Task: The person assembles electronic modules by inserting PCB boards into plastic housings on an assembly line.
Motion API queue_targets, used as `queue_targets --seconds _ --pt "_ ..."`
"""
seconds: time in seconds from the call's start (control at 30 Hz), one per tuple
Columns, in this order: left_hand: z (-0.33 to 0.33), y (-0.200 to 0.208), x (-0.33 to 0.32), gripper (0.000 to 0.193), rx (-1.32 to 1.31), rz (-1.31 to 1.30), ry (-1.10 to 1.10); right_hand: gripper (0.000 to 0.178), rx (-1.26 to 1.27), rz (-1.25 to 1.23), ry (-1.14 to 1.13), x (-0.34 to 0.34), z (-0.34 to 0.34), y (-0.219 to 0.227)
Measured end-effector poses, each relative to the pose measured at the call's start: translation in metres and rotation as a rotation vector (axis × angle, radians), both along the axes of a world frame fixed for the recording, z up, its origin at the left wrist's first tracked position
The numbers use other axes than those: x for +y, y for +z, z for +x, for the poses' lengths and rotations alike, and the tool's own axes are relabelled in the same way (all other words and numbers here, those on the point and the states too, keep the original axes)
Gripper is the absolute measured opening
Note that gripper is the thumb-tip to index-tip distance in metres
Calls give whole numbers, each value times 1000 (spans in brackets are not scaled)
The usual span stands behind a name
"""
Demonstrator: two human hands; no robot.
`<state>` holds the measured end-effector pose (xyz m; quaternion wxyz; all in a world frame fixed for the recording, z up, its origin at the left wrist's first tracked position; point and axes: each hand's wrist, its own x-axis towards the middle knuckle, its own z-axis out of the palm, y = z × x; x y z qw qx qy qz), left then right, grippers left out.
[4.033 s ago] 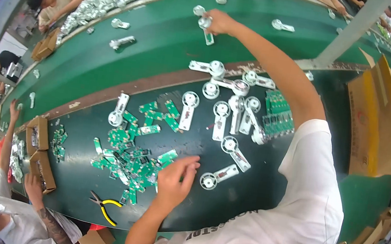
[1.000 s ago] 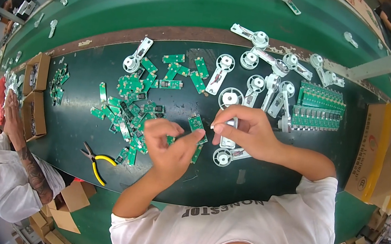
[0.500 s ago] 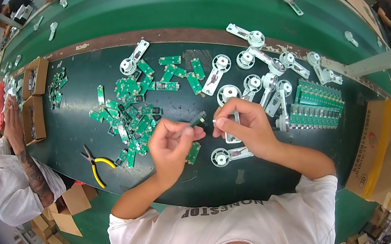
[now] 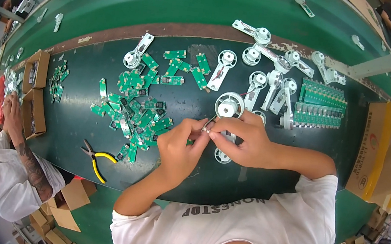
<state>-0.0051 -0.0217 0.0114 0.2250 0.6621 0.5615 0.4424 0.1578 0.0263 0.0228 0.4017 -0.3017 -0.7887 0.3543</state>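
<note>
My left hand (image 4: 180,145) is closed in a pinch on a small circuit board (image 4: 209,123), seen nearly edge-on between the fingers. My right hand (image 4: 246,141) meets it fingertip to fingertip, pinching a tiny white connector (image 4: 206,130) against the board's end; the fingers partly hide the contact. Just beyond the fingertips lies a white handheld-fan housing (image 4: 229,106) with a round ring head, its handle running under my right hand. Left of my hands, a loose heap of green circuit boards (image 4: 130,108) covers the table.
Several white fan housings (image 4: 222,71) lie at the far side, beside stacked green board panels (image 4: 320,104). Yellow-handled pliers (image 4: 100,161) rest front left. A cardboard box (image 4: 381,148) stands right. Housings lie on the green belt (image 4: 171,6) beyond the ledge. A co-worker's arm (image 4: 25,158) is at left.
My hands have come together, the board moving right to meet the white connector. My left hand has turned over, back upward. The housings on the belt have shifted slightly in view.
</note>
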Motion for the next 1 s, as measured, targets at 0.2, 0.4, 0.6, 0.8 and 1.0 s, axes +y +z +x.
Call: queue_targets --seconds 0.2,0.4,0.6,0.8,1.0 --pt "0 -5 6 21 23 143 -15 6 -51 -29 -7 0 0 3" --pt "-1 2 5 20 -168 -33 -108 7 13 -40 -8 3 2 -4" --pt "0 -5 2 17 -102 37 -11 7 23 -7 -15 5 2 -5" --pt "2 -5 1 13 -133 4 37 7 20 -7 -36 7 3 -6" --pt "2 -7 2 13 -163 -11 34 5 -28 -15 -28 8 4 -5"
